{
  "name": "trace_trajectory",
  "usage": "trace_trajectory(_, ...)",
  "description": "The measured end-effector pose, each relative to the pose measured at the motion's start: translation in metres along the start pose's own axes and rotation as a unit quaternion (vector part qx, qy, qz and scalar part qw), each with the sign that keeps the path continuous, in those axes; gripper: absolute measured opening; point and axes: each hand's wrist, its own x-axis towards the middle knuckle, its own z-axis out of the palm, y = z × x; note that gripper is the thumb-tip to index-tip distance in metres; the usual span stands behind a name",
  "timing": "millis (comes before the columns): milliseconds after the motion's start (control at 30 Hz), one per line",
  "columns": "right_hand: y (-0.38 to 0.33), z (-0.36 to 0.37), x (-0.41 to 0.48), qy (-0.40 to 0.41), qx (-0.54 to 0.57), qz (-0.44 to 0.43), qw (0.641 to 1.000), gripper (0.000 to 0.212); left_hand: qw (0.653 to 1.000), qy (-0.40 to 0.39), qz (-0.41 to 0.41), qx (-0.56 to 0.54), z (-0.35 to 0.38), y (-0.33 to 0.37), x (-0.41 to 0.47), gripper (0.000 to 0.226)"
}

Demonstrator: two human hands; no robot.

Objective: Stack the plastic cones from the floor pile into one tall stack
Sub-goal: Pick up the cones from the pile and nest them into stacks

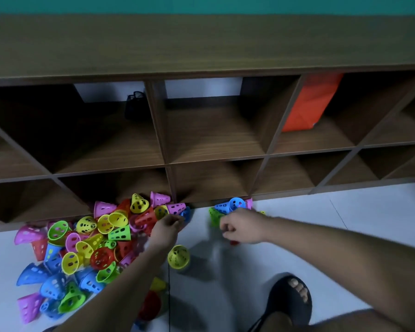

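Foot in a dark sandal (290, 300) nearest, planted on the pale floor (345, 236). Lone yellow cone (178, 257) lying on its side just beyond, between the two forearms. Cone pile (86, 248) sprawled left of the left forearm, running back to the foot of the wooden shelf unit (201, 130); mixed colours, most tipped over. Judged light, thin perforated plastic, stiff enough to nest, likely to skid on tile; best pinched at the wide rim or through a hole. Left hand (164, 230) at the pile's right edge, fingers curled toward a blue cone (186, 213); grip not resolvable through blur. Right hand (241, 227) well apart from the pile, fingers closed, apparently around a small group of green, blue and pink cones (228, 208) by the shelf base; contact partly hidden. No tall stack visible yet.
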Motion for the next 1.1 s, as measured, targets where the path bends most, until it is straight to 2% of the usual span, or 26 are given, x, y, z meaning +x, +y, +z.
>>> trace_trajectory(100,0.047,-0.041,-0.020,-0.046,-0.070,0.035,0.996,0.020,1.000,-0.010,0.004,0.007,0.024,0.013,0.003,0.015)
trace_trajectory(233,0.122,-0.061,-0.023,0.005,0.002,0.112,0.994,0.018,0.999,-0.038,-0.009,0.003,0.062,0.022,0.004,0.018)
trace_trajectory(300,0.161,-0.045,-0.020,0.030,0.049,0.163,0.985,0.017,0.998,-0.046,-0.033,-0.001,0.080,0.020,0.006,0.018)
trace_trajectory(433,0.223,0.019,-0.009,0.046,0.071,0.223,0.971,0.021,0.995,-0.064,-0.061,0.038,0.113,0.006,0.015,0.017)
trace_trajectory(567,0.245,0.070,-0.006,0.052,0.073,0.258,0.962,0.033,0.988,-0.077,-0.108,0.078,0.144,-0.013,0.024,0.018)
trace_trajectory(667,0.252,0.103,-0.008,0.067,0.081,0.280,0.954,0.038,0.984,-0.085,-0.153,0.045,0.168,-0.025,0.017,0.019)
trace_trajectory(767,0.260,0.135,-0.011,0.168,0.138,0.301,0.928,0.036,0.973,-0.103,-0.202,-0.029,0.191,-0.036,0.010,0.020)
trace_trajectory(933,0.266,0.165,-0.015,0.310,0.167,0.299,0.887,0.018,0.966,-0.130,-0.200,-0.098,0.219,-0.053,0.012,0.035)
trace_trajectory(1000,0.254,0.167,-0.022,0.355,0.227,0.314,0.851,0.018,0.966,-0.128,-0.195,-0.108,0.226,-0.061,0.014,0.043)
trace_trajectory(1100,0.223,0.167,-0.037,0.417,0.332,0.332,0.778,0.020,0.968,-0.102,-0.180,-0.140,0.239,-0.073,0.023,0.046)
